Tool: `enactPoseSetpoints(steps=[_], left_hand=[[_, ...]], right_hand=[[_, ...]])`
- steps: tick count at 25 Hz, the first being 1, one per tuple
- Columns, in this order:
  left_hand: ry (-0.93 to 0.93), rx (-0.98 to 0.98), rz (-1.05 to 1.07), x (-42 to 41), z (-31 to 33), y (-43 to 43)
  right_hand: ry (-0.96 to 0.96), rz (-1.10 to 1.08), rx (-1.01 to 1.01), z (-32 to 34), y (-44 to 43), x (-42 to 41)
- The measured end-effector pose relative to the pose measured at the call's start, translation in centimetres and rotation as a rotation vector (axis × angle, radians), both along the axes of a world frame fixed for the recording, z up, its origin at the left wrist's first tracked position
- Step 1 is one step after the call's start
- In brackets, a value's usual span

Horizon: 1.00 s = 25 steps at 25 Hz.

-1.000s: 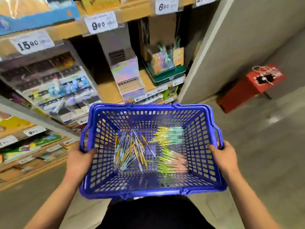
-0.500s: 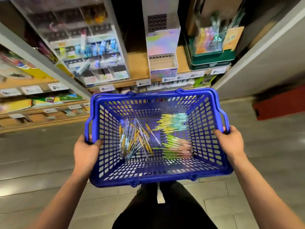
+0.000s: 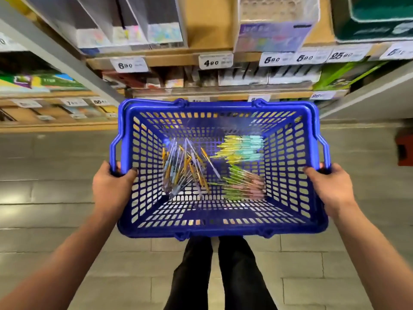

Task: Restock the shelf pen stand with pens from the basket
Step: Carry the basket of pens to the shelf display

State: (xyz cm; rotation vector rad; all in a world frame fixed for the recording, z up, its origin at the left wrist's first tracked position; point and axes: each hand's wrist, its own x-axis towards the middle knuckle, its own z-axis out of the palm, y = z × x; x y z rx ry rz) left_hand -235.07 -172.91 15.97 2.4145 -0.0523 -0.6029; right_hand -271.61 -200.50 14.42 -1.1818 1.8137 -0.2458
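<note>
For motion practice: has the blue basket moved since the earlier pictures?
Yes: the blue basket has dropped, its rim now a shelf below the 4.80 price tag.

The basket [image 3: 214, 229] hangs over the floor [image 3: 55, 198], with the left hand [image 3: 109, 184] on its left rim and the right hand [image 3: 328, 186] on its right rim. Inside, loose pens [image 3: 185, 168] lie left; on the right, a far bundle [image 3: 241, 148] lies behind a near bundle [image 3: 243, 186]. Beyond the basket stands the shelf [image 3: 169, 59], carrying what seems to be the pen stand [image 3: 274, 32].

Left hand [image 3: 111, 186] and right hand [image 3: 330, 186] grip the blue basket [image 3: 220, 228] by its sides. Loose pens [image 3: 185, 171] lie inside, seemingly in three blurred clusters.
</note>
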Motion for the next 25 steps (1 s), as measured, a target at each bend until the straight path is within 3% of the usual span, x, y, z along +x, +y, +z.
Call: enactPoseSetpoints(steps=[4, 9, 15, 25], left_hand=[[-0.059, 0.029, -0.013, 1.2, -3.5, -0.8], [-0.096, 0.093, -0.046, 1.7, -17.3, -2.5], [-0.075, 0.085, -0.025, 2.6, -27.9, -4.5], [-0.087, 0.089, -0.019, 5.9, -36.2, -6.6]], right_hand=[[-0.017, -0.009, -0.019, -3.8, -1.8, 0.8], [-0.011, 0.032, -0.01, -17.9, -3.7, 1.9], [-0.016, -0.093, 0.017, -27.9, -5.8, 3.6], [-0.044, -0.079, -0.04, -34.6, -7.2, 6.6]])
